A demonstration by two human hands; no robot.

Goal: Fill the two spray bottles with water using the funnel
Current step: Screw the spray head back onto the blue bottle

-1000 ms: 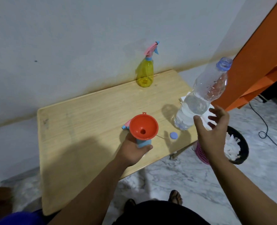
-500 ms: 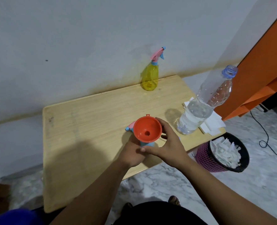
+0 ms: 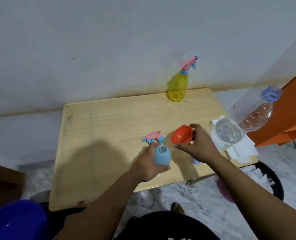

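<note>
My left hand (image 3: 148, 166) grips a light blue spray bottle (image 3: 162, 156) with its neck open, near the front of the wooden table (image 3: 109, 135). Its pink and blue spray head (image 3: 153, 137) lies on the table just behind it. My right hand (image 3: 198, 144) holds the orange funnel (image 3: 182, 137) tilted, just right of the blue bottle and clear of its neck. A yellow spray bottle (image 3: 177, 87) with its pink head on stands at the table's back edge. A clear water bottle (image 3: 244, 123), uncapped and partly full, stands at the right edge.
White paper napkins (image 3: 239, 151) lie under the water bottle. A small bluish cap (image 3: 195, 161) lies by my right wrist. A black and pink waste bin (image 3: 272, 184) sits on the floor at the right, beside an orange panel (image 3: 293, 108). A blue tub (image 3: 13, 220) is at bottom left.
My right hand left the water bottle, came to the funnel and lifted it off the blue bottle's neck to the right. My left hand kept hold of the blue bottle.
</note>
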